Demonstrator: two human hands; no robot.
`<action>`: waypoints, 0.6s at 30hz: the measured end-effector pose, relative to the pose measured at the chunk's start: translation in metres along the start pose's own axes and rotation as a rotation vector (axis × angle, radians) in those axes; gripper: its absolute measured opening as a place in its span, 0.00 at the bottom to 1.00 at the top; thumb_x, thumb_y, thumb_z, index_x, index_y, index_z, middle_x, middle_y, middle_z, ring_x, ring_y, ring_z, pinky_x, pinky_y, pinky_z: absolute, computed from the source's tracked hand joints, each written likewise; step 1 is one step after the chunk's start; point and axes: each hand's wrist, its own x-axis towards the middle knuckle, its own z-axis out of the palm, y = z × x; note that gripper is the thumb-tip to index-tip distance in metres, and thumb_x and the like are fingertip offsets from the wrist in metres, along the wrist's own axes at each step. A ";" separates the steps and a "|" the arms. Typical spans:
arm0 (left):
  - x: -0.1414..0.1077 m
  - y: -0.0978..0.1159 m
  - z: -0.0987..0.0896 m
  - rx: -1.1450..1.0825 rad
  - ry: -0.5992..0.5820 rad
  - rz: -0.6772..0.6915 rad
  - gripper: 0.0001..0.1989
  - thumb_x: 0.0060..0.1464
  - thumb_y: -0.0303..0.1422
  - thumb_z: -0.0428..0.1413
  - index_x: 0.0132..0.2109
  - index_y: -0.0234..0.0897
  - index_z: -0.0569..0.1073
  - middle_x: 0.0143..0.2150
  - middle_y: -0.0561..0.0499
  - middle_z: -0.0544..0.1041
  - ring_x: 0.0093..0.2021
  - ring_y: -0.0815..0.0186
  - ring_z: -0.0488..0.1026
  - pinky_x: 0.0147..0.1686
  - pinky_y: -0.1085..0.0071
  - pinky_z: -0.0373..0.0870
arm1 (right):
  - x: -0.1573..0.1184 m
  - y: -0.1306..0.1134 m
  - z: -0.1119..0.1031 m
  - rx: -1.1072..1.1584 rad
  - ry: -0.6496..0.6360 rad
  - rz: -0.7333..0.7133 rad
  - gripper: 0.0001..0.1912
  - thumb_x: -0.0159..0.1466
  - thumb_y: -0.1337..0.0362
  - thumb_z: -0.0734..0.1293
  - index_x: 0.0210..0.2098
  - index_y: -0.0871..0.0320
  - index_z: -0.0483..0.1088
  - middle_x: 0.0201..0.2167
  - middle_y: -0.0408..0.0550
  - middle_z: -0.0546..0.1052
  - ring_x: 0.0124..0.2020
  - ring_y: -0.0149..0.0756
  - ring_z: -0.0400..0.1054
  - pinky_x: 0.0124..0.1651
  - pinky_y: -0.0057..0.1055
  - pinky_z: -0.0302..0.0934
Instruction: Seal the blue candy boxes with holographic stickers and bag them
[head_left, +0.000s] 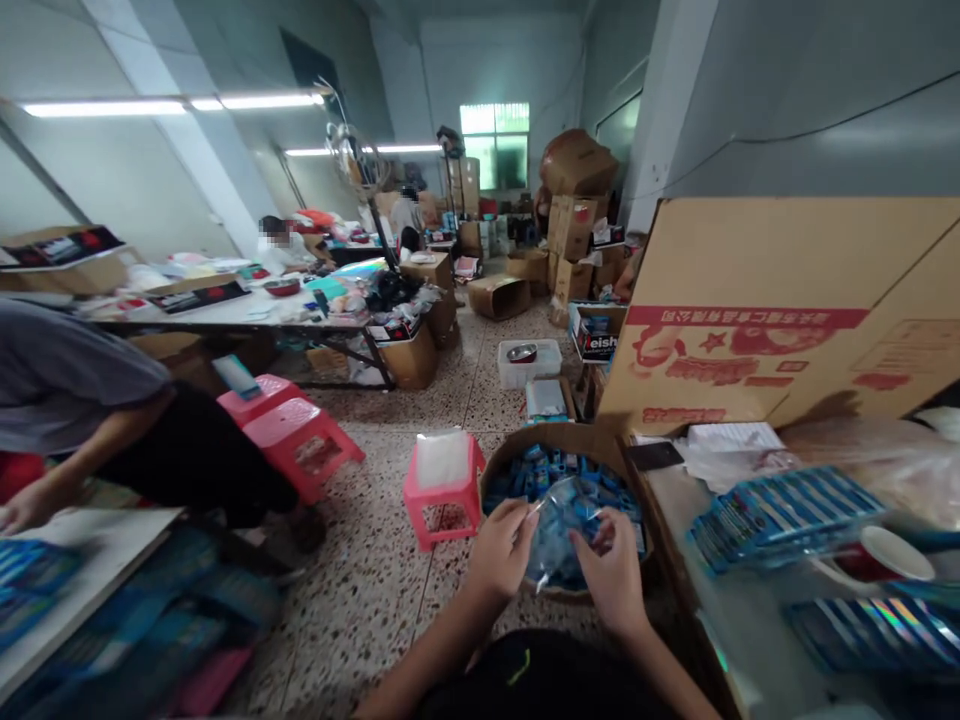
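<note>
A clear plastic bag point(559, 525) is stretched between my two hands, above a round brown carton point(501, 450) full of small blue packets point(536, 465). My left hand point(504, 545) pinches the bag's left edge with closed fingers. On the other side, my right hand point(611, 565) grips the bag's right edge between thumb and fingers. Whether anything lies inside the bag cannot be told, since blue shows through it.
A pink stool point(442, 490) with a white stack stands left of the carton. At right, a table point(675, 500) bears blue packs point(787, 510) and a red-and-white cup point(892, 555) beside a tall cardboard sheet point(787, 300). A person point(97, 400) leans over a table at left.
</note>
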 end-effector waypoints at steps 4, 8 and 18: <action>0.002 0.010 0.012 0.182 -0.090 0.262 0.16 0.69 0.31 0.49 0.57 0.38 0.76 0.50 0.42 0.78 0.50 0.58 0.76 0.51 0.61 0.77 | 0.006 -0.007 -0.020 -0.231 -0.097 -0.433 0.11 0.70 0.61 0.61 0.34 0.55 0.73 0.34 0.49 0.71 0.35 0.39 0.67 0.41 0.34 0.63; 0.013 0.014 0.017 0.267 -0.069 0.318 0.16 0.69 0.31 0.50 0.60 0.37 0.74 0.50 0.41 0.78 0.50 0.56 0.75 0.49 0.59 0.77 | 0.026 -0.019 -0.036 -0.267 -0.316 -0.085 0.11 0.66 0.59 0.64 0.38 0.56 0.76 0.25 0.44 0.69 0.27 0.37 0.65 0.33 0.31 0.58; 0.031 0.002 0.018 0.138 -0.272 0.692 0.18 0.67 0.33 0.55 0.61 0.44 0.74 0.52 0.45 0.77 0.54 0.59 0.72 0.54 0.61 0.72 | 0.022 -0.005 -0.012 0.692 -0.244 0.538 0.28 0.51 0.45 0.79 0.45 0.55 0.80 0.42 0.54 0.82 0.43 0.47 0.75 0.41 0.34 0.69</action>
